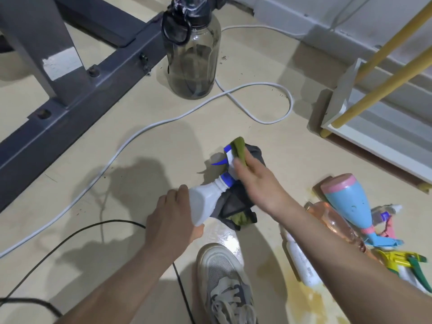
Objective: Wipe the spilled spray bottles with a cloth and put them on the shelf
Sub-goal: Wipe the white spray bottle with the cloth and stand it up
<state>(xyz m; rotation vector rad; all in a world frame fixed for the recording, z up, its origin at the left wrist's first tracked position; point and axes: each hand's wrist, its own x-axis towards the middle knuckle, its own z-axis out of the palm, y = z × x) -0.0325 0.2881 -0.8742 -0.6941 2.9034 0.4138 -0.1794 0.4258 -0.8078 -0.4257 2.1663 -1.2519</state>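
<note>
Fingers (180,192) of the left hand (171,213) curl round the base of the white spray bottle (205,202) at the centre of the frame, its neck pointing up and to the right. It seems to be lifted off the floor (268,136). The right hand (254,181) clasps the green and grey cloth (238,150) over the bottle's blue and white trigger head (228,160), thumb on the near side. The rest of the cloth hangs bunched under the neck.

The bottle is stiff plastic and looks light. It is probably wet and slippery, so the broad body is the safest place to hold it. The thin trigger could bend or spray if pinched. The cloth is soft and folds wherever it is pressed.

Toward the lower right lie the other bottles: a blue and pink bottle (353,202), a clear pinkish bottle (332,218), a white tube-like bottle (301,263) partly under the right forearm, and a yellow and green sprayer (402,260). A yellowish puddle (311,298) spreads beside them, so they too should be slick.

The white shelf (374,146) with yellow legs stands at the right edge, near the pile. A shoe (224,277) sits at the bottom centre, a white cable (149,129) crosses the middle, and a dark water jug (194,54) stands at the top.
</note>
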